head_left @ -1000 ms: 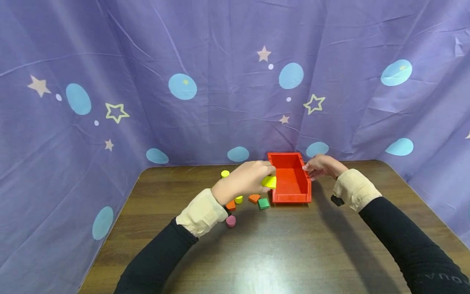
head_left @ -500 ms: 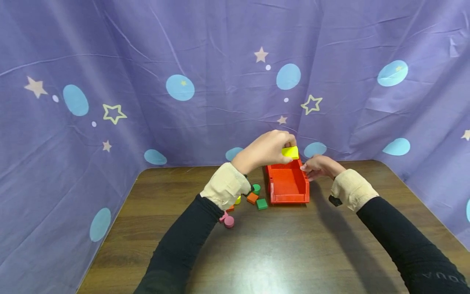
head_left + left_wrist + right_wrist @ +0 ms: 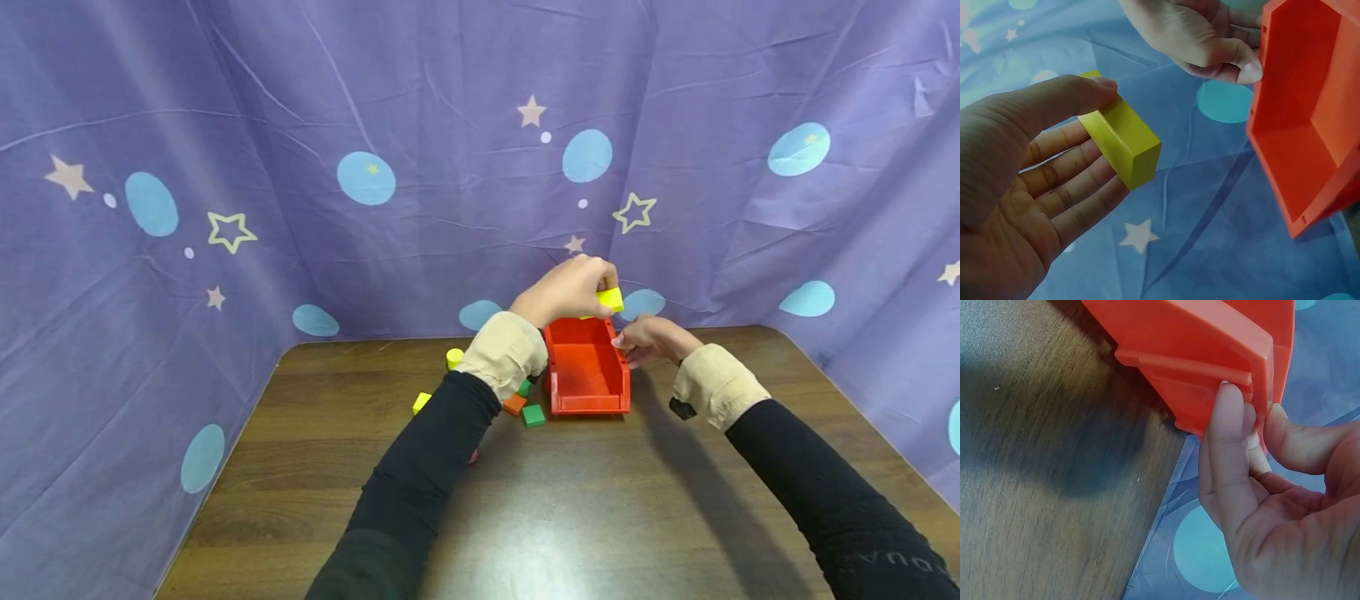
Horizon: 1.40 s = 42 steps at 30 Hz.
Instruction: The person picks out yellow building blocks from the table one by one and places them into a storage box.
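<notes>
My left hand (image 3: 567,292) pinches a yellow block (image 3: 1125,140) between thumb and fingers, held up over the back end of a red plastic bin (image 3: 588,375). In the left wrist view the thumb lies on top of the long, rectangular block and the fingers are behind it, a gap away from the bin. On the bin's right side, my right hand (image 3: 652,337) grips the side wall. The right wrist view shows its fingers (image 3: 1229,419) flat along the outer wall and its thumb at the rim.
Left of the bin lie a green block (image 3: 533,415), an orange block (image 3: 514,404), a yellow cylinder (image 3: 454,358) and a yellow block on the table (image 3: 422,402). The left sleeve (image 3: 420,467) covers other pieces. A purple curtain (image 3: 450,167) hangs behind the table.
My left hand has carried the yellow block up, away and to the right, from the bin's left front to above its back. The right hand has stayed on the bin's wall.
</notes>
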### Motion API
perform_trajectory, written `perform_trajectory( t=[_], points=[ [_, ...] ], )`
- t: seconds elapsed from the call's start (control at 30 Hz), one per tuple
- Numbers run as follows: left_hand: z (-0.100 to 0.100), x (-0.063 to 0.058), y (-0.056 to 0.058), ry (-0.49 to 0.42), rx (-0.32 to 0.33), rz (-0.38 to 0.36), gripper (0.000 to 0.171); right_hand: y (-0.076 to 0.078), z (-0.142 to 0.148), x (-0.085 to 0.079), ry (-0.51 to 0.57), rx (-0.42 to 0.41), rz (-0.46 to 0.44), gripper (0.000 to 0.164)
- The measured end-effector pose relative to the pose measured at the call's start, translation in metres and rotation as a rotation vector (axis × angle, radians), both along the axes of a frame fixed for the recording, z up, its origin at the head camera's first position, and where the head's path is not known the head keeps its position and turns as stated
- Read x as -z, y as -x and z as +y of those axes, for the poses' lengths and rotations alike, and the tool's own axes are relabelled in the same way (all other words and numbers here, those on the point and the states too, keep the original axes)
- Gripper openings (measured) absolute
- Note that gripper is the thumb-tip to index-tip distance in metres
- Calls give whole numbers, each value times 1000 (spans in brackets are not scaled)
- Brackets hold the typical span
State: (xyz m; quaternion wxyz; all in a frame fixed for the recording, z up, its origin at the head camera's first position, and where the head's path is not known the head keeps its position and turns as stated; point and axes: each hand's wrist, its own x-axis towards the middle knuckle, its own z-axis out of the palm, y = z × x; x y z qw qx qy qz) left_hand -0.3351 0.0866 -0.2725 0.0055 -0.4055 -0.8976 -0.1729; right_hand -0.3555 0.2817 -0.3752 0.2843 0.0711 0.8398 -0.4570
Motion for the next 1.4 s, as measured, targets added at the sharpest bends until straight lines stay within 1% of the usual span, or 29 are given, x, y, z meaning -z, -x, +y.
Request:
perform_trajectory(
  t=[0.2, 0.33, 0.5, 0.63, 0.73, 0.83, 0.9, 1.03, 1.13, 1.27, 1.4],
  points=[
    [10, 14, 12, -27, -28, -38, 19, -1, 2, 2, 15, -2, -9, 13],
    [15, 25, 19, -19, -59, -37, 18, 0, 2, 5, 3, -11, -2, 15],
    [19, 42, 23, -9, -118, -43, 19, 1, 1, 9, 2, -6, 2, 10],
    [20, 54, 25, -13, -163, -73, 17, 2, 1, 11, 18, -10, -4, 11],
    [21, 63, 28, 2, -198, -78, 17, 2, 1, 11, 28, -26, -10, 17],
    [23, 72, 32, 28, -237, -74, 17, 2, 1, 10, 31, -41, -7, 20],
    [26, 78, 34, 53, -253, -83, 21, 2, 1, 9, 36, -47, -7, 22],
    [30, 85, 35, 87, -283, -93, 29, 4, 3, 9, 35, -51, -3, 23],
    [32, 90, 34, 106, -305, -91, 24, 5, 4, 9, 30, -57, -2, 25],
    [37, 94, 33, 138, -329, -116, 19, 5, 3, 8, 32, -65, -7, 27],
    [41, 96, 32, 178, -352, -137, 25, 6, 3, 8, 36, -56, -6, 26]
  ],
)
